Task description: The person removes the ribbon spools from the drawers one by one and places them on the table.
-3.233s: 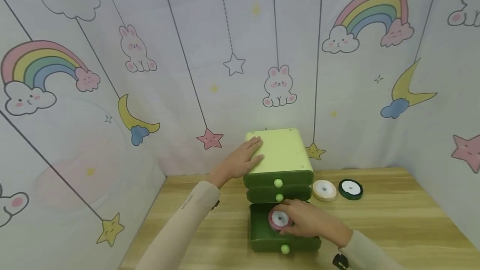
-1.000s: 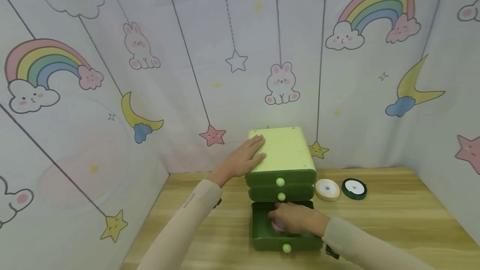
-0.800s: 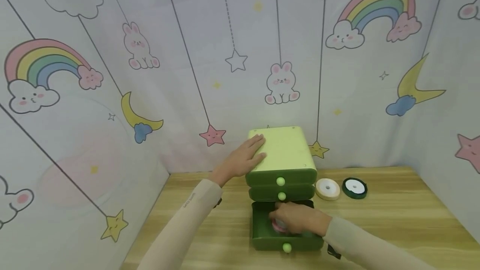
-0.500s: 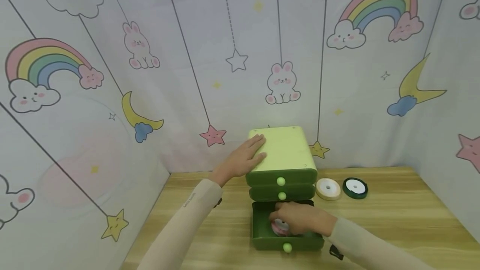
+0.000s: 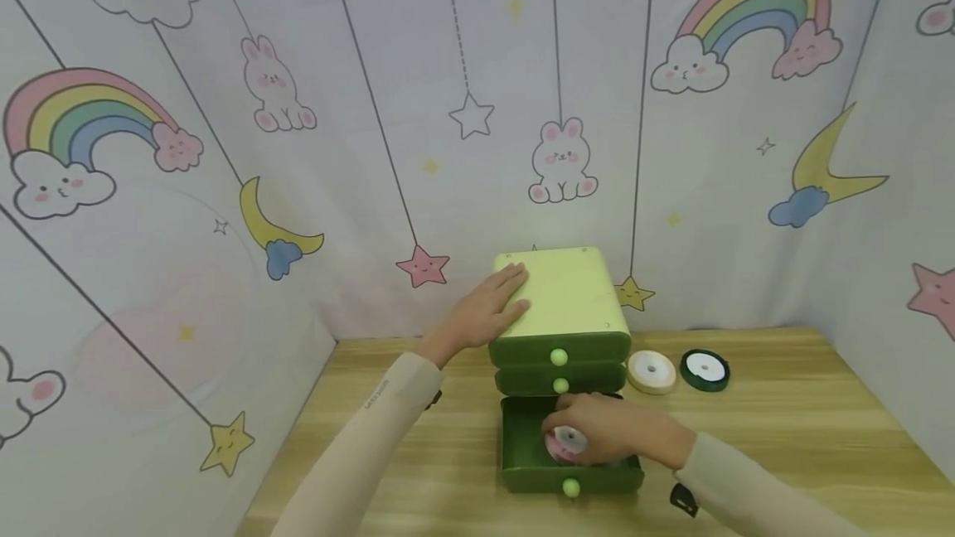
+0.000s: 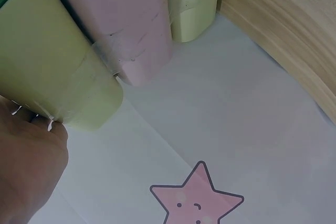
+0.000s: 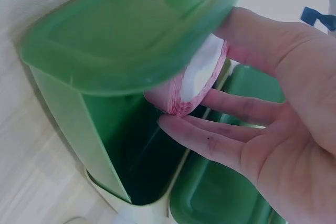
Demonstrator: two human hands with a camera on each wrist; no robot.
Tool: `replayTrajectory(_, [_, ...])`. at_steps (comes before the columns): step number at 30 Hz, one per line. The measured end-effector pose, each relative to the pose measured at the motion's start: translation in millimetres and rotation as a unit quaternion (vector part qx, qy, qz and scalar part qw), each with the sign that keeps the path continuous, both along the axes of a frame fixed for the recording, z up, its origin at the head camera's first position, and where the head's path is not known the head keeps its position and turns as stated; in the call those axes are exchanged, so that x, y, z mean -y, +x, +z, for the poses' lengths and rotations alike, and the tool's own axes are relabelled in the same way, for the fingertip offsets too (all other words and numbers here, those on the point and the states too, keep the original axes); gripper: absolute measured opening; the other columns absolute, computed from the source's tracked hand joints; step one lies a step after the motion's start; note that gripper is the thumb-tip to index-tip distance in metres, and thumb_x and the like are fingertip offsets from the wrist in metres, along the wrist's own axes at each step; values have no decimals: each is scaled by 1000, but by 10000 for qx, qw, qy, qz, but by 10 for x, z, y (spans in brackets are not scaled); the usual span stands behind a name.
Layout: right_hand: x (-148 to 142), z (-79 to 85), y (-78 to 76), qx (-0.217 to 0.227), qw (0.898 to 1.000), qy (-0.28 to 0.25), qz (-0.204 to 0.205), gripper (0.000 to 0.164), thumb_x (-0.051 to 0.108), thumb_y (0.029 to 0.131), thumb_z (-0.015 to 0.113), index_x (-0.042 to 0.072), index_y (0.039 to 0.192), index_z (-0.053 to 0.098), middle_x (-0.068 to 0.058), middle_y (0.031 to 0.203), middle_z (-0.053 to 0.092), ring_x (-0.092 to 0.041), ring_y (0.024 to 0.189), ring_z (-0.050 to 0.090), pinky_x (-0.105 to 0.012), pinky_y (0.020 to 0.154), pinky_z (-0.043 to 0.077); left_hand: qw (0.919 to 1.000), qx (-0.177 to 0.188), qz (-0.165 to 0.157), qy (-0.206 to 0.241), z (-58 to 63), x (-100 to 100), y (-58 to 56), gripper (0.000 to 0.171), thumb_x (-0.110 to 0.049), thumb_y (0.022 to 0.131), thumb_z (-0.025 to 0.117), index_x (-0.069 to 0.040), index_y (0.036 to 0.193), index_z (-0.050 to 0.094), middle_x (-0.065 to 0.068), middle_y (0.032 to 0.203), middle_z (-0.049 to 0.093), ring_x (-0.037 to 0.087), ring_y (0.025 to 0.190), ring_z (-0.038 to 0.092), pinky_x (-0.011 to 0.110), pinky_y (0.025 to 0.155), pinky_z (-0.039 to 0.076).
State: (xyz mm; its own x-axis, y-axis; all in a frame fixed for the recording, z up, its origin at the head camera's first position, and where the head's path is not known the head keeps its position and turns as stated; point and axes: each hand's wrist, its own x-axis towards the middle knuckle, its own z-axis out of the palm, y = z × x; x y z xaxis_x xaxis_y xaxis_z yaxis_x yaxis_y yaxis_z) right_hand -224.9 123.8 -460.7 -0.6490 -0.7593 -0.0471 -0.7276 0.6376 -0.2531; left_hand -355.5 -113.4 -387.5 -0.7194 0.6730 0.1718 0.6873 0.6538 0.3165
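Observation:
A small drawer cabinet (image 5: 570, 292) with a pale yellow-green top and dark green fronts stands on the table. My left hand (image 5: 481, 311) rests flat on the left part of its top; in the left wrist view, the hand (image 6: 31, 163) shows beside the cabinet's side. The bottom drawer (image 5: 522, 437) is pulled out. Inside it, my right hand (image 5: 608, 429) holds a pink ribbon roll (image 5: 558, 444) with a white core. The right wrist view shows the ribbon roll (image 7: 176, 90) tilted between thumb and fingers, partly behind the drawer's front (image 7: 126, 35).
To the right of the cabinet lie a cream ribbon roll (image 5: 652, 372) and a dark green ribbon roll (image 5: 705, 370). Two upper drawers (image 5: 522, 350) with round knobs are closed. A cartoon-printed cloth (image 5: 373, 147) hangs behind and on both sides of the wooden table (image 5: 403, 437).
Within the drawer, my right hand went left over the pink ribbon roll, covering most of it, then shifted slightly back right, showing more of the roll. My left hand stays on the cabinet top.

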Motion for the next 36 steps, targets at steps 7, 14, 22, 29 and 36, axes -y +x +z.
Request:
replayTrajectory(7, [-130, 134, 44, 311, 9985, -344, -302, 56, 31, 82, 91, 18, 133, 71, 1, 127, 69, -14, 112, 67, -33, 91, 59, 10000, 17, -44, 1, 14, 7, 12, 69, -51, 113, 32, -12, 169, 22, 3, 179, 17, 22, 167, 12, 44, 136, 17])
replayTrajectory(14, [-294, 290, 97, 40, 9973, -642, -345, 60, 35, 83, 90, 15, 136, 70, -4, 128, 70, -16, 110, 68, -31, 87, 59, 9999, -47, -88, -82, 32, 2, 2, 68, -48, 113, 33, -10, 168, 22, 5, 178, 17, 24, 167, 12, 44, 137, 16])
replayTrajectory(22, [-517, 376, 190, -100, 9953, -780, -558, 58, 41, 83, 89, 20, 135, 71, 2, 125, 71, -10, 107, 66, -28, 84, 57, 9978, -204, -218, -596, 80, -13, -10, 70, -49, 113, 28, -8, 169, 17, 8, 179, 13, 25, 167, 10, 43, 137, 15])
replayTrajectory(29, [-820, 478, 246, -79, 9899, -1103, -891, 61, 42, 83, 89, 15, 134, 71, 0, 128, 72, -13, 108, 66, -27, 81, 57, 9938, -216, -205, -1072, 124, -27, -2, 72, -52, 113, 21, -8, 169, 8, 8, 179, 5, 24, 167, 4, 39, 137, 12])
replayTrajectory(36, [-1143, 485, 229, 8, 9833, -1304, -1268, 58, 38, 83, 89, 13, 132, 71, -5, 125, 74, -6, 93, 61, -21, 68, 51, 9920, -212, -210, -1226, 152, -27, 5, 74, -53, 114, 18, -7, 169, 6, 9, 179, 2, 24, 167, 1, 38, 137, 11])
